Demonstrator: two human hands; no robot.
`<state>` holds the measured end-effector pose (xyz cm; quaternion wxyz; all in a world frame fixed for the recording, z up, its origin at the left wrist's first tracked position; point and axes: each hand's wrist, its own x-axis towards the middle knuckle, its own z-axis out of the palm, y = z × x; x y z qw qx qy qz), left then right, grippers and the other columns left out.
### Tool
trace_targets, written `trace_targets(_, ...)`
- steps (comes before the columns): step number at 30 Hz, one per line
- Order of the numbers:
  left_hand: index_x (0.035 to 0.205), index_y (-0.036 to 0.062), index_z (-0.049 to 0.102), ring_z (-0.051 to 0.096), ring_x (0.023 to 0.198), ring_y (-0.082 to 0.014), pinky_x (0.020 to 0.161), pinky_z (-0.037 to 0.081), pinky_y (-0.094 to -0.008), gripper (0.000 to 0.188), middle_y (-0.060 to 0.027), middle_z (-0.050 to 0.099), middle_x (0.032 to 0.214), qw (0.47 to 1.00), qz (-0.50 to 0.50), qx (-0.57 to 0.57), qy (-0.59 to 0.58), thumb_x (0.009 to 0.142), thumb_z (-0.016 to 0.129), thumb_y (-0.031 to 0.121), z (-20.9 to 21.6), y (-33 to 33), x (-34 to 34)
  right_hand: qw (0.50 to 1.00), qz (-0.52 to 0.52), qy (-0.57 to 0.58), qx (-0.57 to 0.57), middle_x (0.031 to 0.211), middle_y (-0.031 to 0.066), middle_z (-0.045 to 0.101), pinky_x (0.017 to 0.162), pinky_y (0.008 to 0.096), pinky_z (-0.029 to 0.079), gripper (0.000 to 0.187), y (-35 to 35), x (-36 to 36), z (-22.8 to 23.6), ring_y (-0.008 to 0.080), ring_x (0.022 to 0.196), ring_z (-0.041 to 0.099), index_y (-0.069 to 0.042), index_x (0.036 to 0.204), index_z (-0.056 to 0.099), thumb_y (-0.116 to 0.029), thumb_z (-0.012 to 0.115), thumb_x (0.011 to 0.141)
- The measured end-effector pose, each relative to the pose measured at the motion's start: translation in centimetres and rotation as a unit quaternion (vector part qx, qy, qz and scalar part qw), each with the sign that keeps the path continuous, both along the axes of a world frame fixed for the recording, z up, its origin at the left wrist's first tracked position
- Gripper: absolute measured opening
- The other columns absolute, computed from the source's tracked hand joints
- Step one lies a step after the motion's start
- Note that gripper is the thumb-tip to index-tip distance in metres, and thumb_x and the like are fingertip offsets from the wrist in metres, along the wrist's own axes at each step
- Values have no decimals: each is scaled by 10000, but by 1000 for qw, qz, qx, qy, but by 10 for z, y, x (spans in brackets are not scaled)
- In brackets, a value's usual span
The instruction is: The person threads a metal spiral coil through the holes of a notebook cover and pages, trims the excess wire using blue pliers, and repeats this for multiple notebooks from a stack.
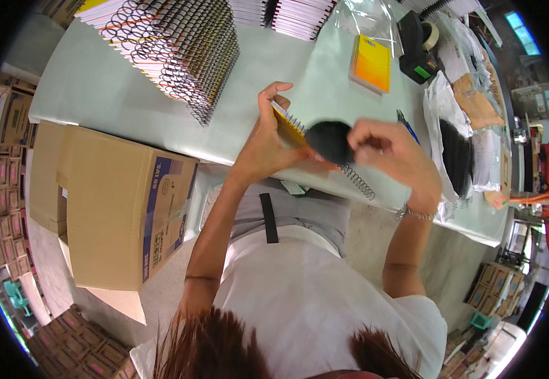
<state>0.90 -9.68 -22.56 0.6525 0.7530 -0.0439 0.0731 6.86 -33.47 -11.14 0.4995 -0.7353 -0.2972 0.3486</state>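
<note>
My left hand [266,140] grips a small yellow-orange notebook [291,129] above the table's near edge, its thumb stretched along the near side. Spiral wire [295,121] shows along the notebook's edge, and a loose length of dark coil [358,181] sticks out past its near end. Between the hands is a smeared, round black shape [330,142] whose kind I cannot make out. My right hand [393,149] is at its right side, fingers curled in and somewhat blurred; what they pinch is hidden.
Stacked spiral notebooks [173,50] rise at the far left. A yellow notebook [372,63] lies near a black tape dispenser [417,50]. Blue-handled pliers or cutters [408,126] and a bundle of black coils [456,158] lie at right. An open cardboard box [107,208] stands at left.
</note>
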Motion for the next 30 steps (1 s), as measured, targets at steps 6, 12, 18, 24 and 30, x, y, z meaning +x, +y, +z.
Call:
trace_targets(6,1478,100,214,466,1121,-270,1025,393,-375,1257,-134,400,1211,999,-1,-36,-3,526,1020,253,-5,-3,0,998,-2,21,57,878,-39,600,741,235,447,181,3,-5,-6,42,809,526,-22,998,660,-159,751,923)
trace_targets(12,1478,114,227,455,1157,-283,1042,385,-384,1302,-141,403,1228,1000,6,7,-3,490,1036,368,-7,-5,-9,994,-72,57,65,839,-54,586,695,215,413,160,4,-1,-23,27,779,500,-26,998,667,-157,736,938)
trace_targets(18,1465,84,252,435,1173,-262,1057,375,-384,1179,-141,399,1262,999,40,6,-24,586,1007,299,-5,-7,-8,980,-137,-127,-65,985,8,639,679,239,436,248,15,13,-42,65,765,512,-27,1107,670,-160,755,916)
trace_targets(24,1423,39,315,418,1172,-213,1048,374,-336,612,-134,393,1244,990,127,-33,-43,979,705,201,-6,-43,-7,792,-343,-462,-206,1423,144,512,1035,421,431,514,-48,9,-95,331,1245,523,-171,1377,610,-280,758,896)
trace_targets(30,1285,14,456,468,982,-129,911,412,-268,302,-62,500,1089,991,91,-83,-51,1090,523,234,-5,-40,-11,736,-420,-403,-345,1447,203,489,1191,495,222,570,-83,-24,-118,386,1394,400,-136,1490,473,-369,627,993)
